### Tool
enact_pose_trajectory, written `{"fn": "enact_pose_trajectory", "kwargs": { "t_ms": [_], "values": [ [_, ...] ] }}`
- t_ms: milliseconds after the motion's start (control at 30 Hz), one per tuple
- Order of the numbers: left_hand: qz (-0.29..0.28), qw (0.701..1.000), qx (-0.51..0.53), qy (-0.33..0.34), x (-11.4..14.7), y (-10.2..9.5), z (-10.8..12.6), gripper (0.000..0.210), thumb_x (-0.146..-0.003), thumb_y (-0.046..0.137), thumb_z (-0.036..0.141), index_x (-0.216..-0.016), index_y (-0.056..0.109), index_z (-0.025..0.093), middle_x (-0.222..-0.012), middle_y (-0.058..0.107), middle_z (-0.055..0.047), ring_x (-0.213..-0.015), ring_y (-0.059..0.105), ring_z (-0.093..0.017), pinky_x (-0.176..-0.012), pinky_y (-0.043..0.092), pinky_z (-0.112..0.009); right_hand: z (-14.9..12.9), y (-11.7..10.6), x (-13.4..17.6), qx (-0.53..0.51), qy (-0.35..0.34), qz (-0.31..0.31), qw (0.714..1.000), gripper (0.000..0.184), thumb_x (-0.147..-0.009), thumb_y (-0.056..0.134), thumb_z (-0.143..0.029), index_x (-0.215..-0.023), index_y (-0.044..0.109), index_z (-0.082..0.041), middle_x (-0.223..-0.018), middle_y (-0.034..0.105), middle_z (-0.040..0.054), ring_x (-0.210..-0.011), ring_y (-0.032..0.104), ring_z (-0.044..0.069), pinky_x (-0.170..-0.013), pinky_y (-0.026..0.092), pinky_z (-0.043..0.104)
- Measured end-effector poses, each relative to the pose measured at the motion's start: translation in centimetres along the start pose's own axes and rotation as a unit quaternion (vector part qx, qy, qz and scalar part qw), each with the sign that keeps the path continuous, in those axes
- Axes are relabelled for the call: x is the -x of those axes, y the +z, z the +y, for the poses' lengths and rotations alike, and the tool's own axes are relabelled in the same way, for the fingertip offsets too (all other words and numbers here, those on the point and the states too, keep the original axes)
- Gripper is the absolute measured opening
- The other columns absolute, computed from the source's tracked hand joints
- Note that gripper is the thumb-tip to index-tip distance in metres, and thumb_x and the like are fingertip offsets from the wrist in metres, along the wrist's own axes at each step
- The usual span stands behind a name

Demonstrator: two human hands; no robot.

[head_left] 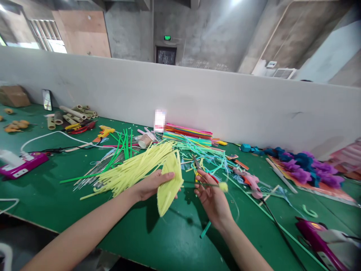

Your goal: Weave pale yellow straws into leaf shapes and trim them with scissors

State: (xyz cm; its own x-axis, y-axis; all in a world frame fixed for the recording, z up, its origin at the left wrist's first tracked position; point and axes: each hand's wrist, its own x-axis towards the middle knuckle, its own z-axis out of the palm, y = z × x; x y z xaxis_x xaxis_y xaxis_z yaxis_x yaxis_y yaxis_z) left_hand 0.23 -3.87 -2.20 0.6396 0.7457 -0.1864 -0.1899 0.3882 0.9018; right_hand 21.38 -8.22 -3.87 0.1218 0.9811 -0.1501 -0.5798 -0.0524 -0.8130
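Observation:
My left hand (153, 184) is closed on a pointed, petal-shaped piece of fuzzy yellow chenille stems (168, 194), held upright above the table. To its right, my right hand (211, 199) has its fingers curled around a thin stem with a fuzzy yellow tuft (223, 187) at one end. Just beyond those fingers, scissors (197, 164) with red and orange handles point away from me; whether the hand touches them I cannot tell. Behind my left hand lies a large bundle of yellow chenille stems (135, 165). A short green stem (205, 230) shows below my right hand.
Green stems (124, 145) and colourful bundles (188, 131) lie toward the grey partition (118, 90). A pink glue gun (252, 184) with a black cable rests at right, a yellow one (106, 131) at left. Purple power strips (28, 164) flank the green table (126, 229).

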Motion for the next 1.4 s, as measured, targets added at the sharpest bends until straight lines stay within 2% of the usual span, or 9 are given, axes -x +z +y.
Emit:
{"fn": "enact_pose_trajectory", "kwargs": {
  "t_ms": [267,433,567,633,767,900,1033,1267,1400],
  "values": [
    [0.014,0.997,-0.067,0.041,-0.8,-0.3,-0.5,0.038,-0.072,0.073,0.043,-0.100,0.070,0.017,-0.095,0.072,-0.008,-0.079,0.067,-0.019,-0.072,0.051,-0.025,0.6,0.6,0.5,0.044,0.041,-0.132,0.989,0.032,-0.082,0.064,-0.044,-0.099,0.070,-0.018,-0.081,0.063,0.0031,-0.067,0.058,0.012,-0.057,0.046,0.022],
    [-0.011,0.995,-0.083,-0.049,-1.1,-2.3,0.3,0.043,-0.070,0.075,0.041,-0.104,0.066,0.016,-0.091,0.071,-0.007,-0.071,0.066,-0.016,-0.064,0.050,-0.024,1.0,0.0,-0.1,0.118,0.034,-0.055,0.991,0.032,-0.081,0.065,-0.044,-0.096,0.069,-0.017,-0.081,0.063,0.0029,-0.065,0.058,0.011,-0.057,0.046,0.021],
    [0.033,0.983,-0.159,-0.088,-1.3,-3.2,0.3,0.053,-0.067,0.076,0.043,-0.112,0.061,0.019,-0.106,0.069,-0.006,-0.089,0.065,-0.021,-0.070,0.049,-0.025,0.7,-0.6,-0.7,0.212,-0.073,-0.007,0.975,0.036,-0.085,0.055,-0.049,-0.105,0.063,-0.021,-0.092,0.062,0.0039,-0.076,0.060,0.015,-0.061,0.049,0.025],
    [0.041,0.978,-0.185,-0.091,-1.4,-3.1,0.0,0.052,-0.067,0.075,0.044,-0.111,0.060,0.020,-0.106,0.068,-0.005,-0.091,0.064,-0.022,-0.070,0.048,-0.025,0.5,-0.7,-0.6,0.339,-0.161,-0.046,0.926,0.039,-0.082,0.060,-0.049,-0.112,0.060,-0.024,-0.105,0.062,0.0060,-0.093,0.059,0.020,-0.073,0.051,0.031],
    [-0.005,0.976,-0.202,-0.077,-1.5,-2.8,-0.4,0.048,-0.070,0.071,0.046,-0.108,0.060,0.019,-0.096,0.069,-0.004,-0.082,0.065,-0.021,-0.064,0.046,-0.025,0.7,-0.4,-0.2,0.571,-0.303,-0.134,0.751,0.047,-0.076,0.070,-0.038,-0.120,0.058,-0.027,-0.122,0.055,0.0083,-0.115,0.050,0.026,-0.098,0.043,0.042],
    [-0.043,0.977,-0.197,-0.074,-1.3,-2.4,-0.8,0.054,-0.065,0.077,0.045,-0.109,0.057,0.020,-0.094,0.069,-0.005,-0.080,0.066,-0.022,-0.066,0.048,-0.027,1.3,-0.2,-0.2,0.604,-0.353,-0.146,0.699,0.026,-0.088,0.056,-0.031,-0.113,0.063,-0.025,-0.115,0.059,0.0095,-0.107,0.057,0.023,-0.094,0.046,0.039],
    [-0.086,0.972,-0.208,-0.074,-1.2,-1.8,-0.9,0.053,-0.061,0.081,0.042,-0.104,0.059,0.020,-0.093,0.070,-0.005,-0.084,0.067,-0.024,-0.069,0.050,-0.030,1.2,-0.2,-0.2,0.572,-0.347,-0.122,0.733,0.019,-0.091,0.051,-0.030,-0.097,0.068,-0.022,-0.099,0.069,0.0074,-0.091,0.064,0.020,-0.082,0.051,0.033],
    [-0.118,0.958,-0.248,-0.080,-1.0,-1.4,-0.5,0.049,-0.060,0.082,0.039,-0.100,0.063,0.019,-0.089,0.070,-0.003,-0.078,0.067,-0.022,-0.067,0.051,-0.029,0.8,0.0,-0.4,0.409,-0.148,-0.049,0.899,0.037,-0.083,0.057,-0.052,-0.090,0.067,-0.017,-0.077,0.072,0.0071,-0.066,0.066,0.021,-0.065,0.056,0.033],
    [-0.121,0.957,-0.252,-0.074,-0.8,-1.4,-0.2,0.047,-0.060,0.082,0.037,-0.099,0.064,0.018,-0.088,0.068,-0.002,-0.077,0.065,-0.020,-0.067,0.051,-0.027,0.6,0.0,-0.7,0.349,-0.083,-0.044,0.933,0.046,-0.076,0.062,-0.059,-0.087,0.067,-0.015,-0.074,0.071,0.0078,-0.063,0.066,0.020,-0.062,0.056,0.033]
  ]
}}
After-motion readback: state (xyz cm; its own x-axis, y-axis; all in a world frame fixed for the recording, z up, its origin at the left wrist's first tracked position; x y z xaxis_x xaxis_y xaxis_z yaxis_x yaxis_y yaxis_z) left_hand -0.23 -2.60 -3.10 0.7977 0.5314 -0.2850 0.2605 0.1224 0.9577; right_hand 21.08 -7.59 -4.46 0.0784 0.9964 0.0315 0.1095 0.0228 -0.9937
